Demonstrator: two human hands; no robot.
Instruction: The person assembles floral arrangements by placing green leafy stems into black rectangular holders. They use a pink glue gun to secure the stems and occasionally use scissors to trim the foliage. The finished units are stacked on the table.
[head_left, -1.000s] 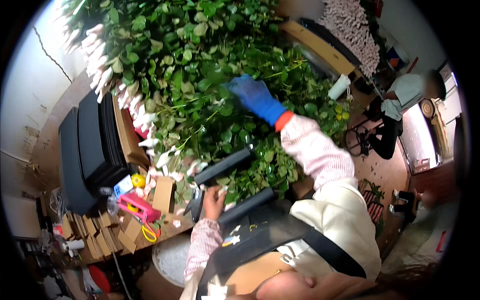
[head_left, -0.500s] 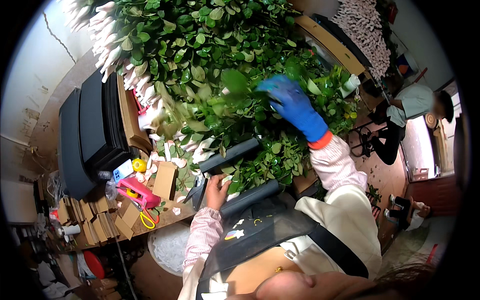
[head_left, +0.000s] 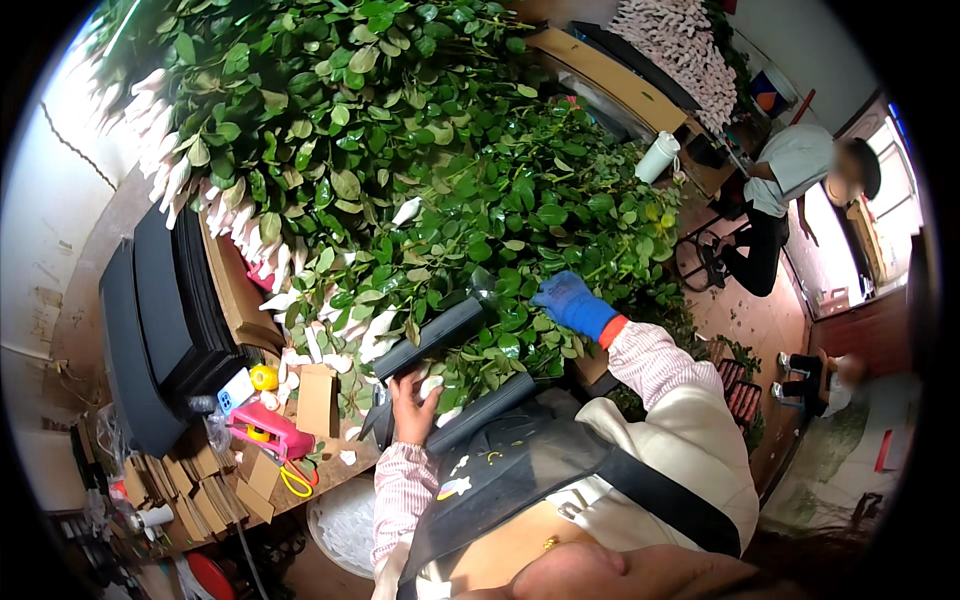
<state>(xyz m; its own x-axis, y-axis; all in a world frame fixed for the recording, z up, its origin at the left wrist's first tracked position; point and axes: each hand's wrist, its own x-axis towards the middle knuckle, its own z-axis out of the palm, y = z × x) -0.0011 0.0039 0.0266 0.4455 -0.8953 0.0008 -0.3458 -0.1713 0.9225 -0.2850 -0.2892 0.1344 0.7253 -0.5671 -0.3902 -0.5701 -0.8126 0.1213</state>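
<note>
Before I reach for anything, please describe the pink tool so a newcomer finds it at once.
Start from the big black stack at the picture's left, then look below its right end, on the table. There, left of the person's left hand, lies the pink tool. Its bright colour and yellow middle set it apart from the brown cardboard pieces nearby.

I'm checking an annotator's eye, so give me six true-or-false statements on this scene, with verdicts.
1. The right hand wears a blue fabric glove with a red-orange cuff. True.
2. The left hand is gloved too. False: it is bare.
3. Two dark tubular bars lie near the left hand. True.
4. The left hand holds the pink plastic tool. False: that lies on the brown table.
5. The stack of black flat sheets is right of the green leafy stems. False: left.
6. A white cylindrical bottle appears farther right than the glove. True.
</note>
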